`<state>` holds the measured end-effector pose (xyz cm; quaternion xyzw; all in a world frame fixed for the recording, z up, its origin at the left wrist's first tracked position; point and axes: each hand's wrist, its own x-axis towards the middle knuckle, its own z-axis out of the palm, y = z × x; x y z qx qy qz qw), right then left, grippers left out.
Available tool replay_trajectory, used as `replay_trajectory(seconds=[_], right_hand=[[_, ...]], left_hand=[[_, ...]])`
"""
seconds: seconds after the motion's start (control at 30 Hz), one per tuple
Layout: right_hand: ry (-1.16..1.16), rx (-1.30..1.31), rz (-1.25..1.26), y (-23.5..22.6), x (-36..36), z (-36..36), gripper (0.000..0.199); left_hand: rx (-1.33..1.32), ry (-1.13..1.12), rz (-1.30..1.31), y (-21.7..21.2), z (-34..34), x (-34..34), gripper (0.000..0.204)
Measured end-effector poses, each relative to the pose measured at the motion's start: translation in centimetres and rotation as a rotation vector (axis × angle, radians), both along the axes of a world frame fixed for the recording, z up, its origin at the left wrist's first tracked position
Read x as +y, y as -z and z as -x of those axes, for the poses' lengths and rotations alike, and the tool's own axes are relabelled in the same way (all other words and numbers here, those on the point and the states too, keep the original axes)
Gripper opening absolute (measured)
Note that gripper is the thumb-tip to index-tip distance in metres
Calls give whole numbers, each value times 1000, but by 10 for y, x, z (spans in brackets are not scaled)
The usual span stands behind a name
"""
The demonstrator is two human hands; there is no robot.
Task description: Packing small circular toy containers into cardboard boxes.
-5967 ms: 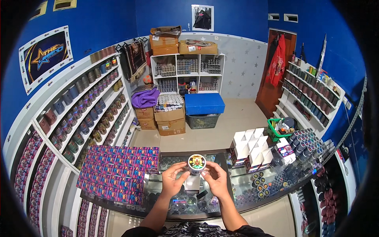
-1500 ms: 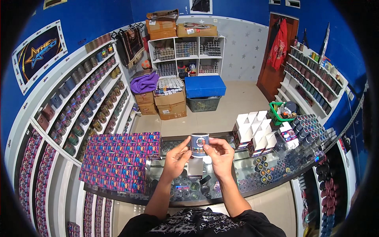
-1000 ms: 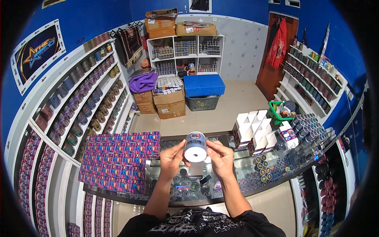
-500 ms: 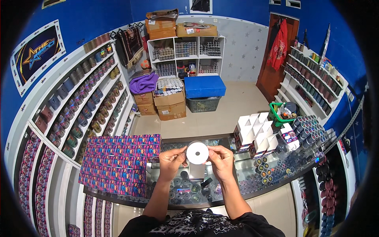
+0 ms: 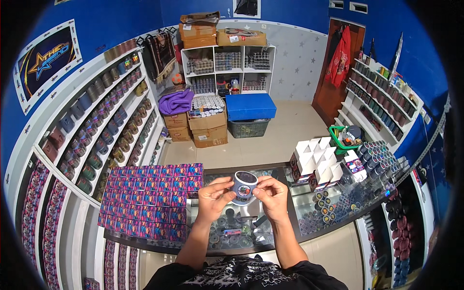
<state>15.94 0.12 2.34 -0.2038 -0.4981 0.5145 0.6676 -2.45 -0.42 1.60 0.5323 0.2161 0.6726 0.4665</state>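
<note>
Above the glass counter [image 5: 290, 210] I hold a dark grey-blue spool [image 5: 245, 188] with a round coloured label on its side, tilted so its dark top end shows. The fingertips of my left hand [image 5: 215, 198] are closed against its left side. On its right side, my right hand [image 5: 272, 195] pinches it, the thumb near the label. Partly hidden beneath the spool, a small pale box [image 5: 249, 210] rests on the counter. Small dark items lie close to it.
Rows of colourful printed boxes [image 5: 145, 203] cover the counter's left part. To the right stand open white-flapped boxes [image 5: 316, 162], a green basket [image 5: 343, 140] and stacked spools [image 5: 377, 157]. Shelves of spools [image 5: 96, 125] line the left wall. Cardboard boxes [image 5: 208, 128] stand on the floor beyond.
The spool has been turned in my hands: its white end with a centre hole faced up before, and now its labelled side and dark end show. Both hands stay in nearly the same place.
</note>
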Motion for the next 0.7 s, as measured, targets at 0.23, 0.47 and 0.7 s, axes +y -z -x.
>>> replay_trajectory(seconds=[0.23, 0.47, 0.7], right_hand=[[71, -62, -15, -9, -19, 22, 29], [70, -27, -113, -1, -35, 29, 40], [2, 17, -80, 4, -34, 10, 42]], left_hand=[[42, 89, -14, 2, 21, -14, 56], [98, 49, -51, 5, 25, -27, 57], [223, -52, -67, 5, 10, -32, 49]])
